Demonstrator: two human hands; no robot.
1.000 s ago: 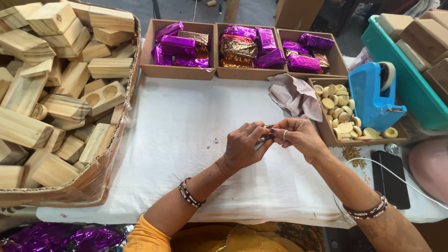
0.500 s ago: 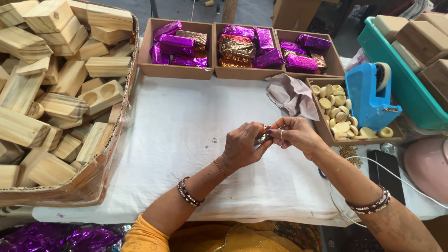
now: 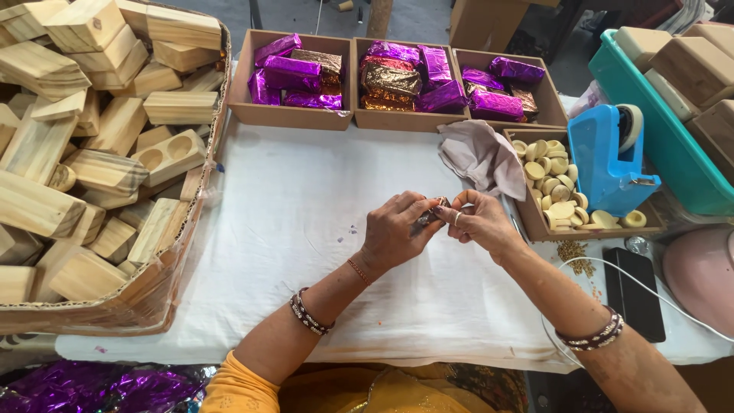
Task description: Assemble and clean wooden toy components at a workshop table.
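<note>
My left hand [image 3: 394, 230] and my right hand [image 3: 479, 220] meet above the white tablecloth [image 3: 290, 229], both pinching one small shiny foil-wrapped piece [image 3: 428, 214] between the fingertips. The piece is mostly hidden by my fingers. A ring shows on a right finger, and bracelets sit on both wrists. A crumpled grey cloth [image 3: 483, 156] lies just beyond my right hand.
A large carton of pale wooden blocks [image 3: 92, 138] fills the left. Three brown trays of purple and bronze foil packets [image 3: 390, 76] line the far edge. To the right are a tray of round cream discs [image 3: 558, 191], a blue tape dispenser [image 3: 608, 160], a black phone [image 3: 633, 291] and a teal crate [image 3: 665, 122].
Both hands stay together on the small piece, with only slight finger movement; they sit marginally lower in view.
</note>
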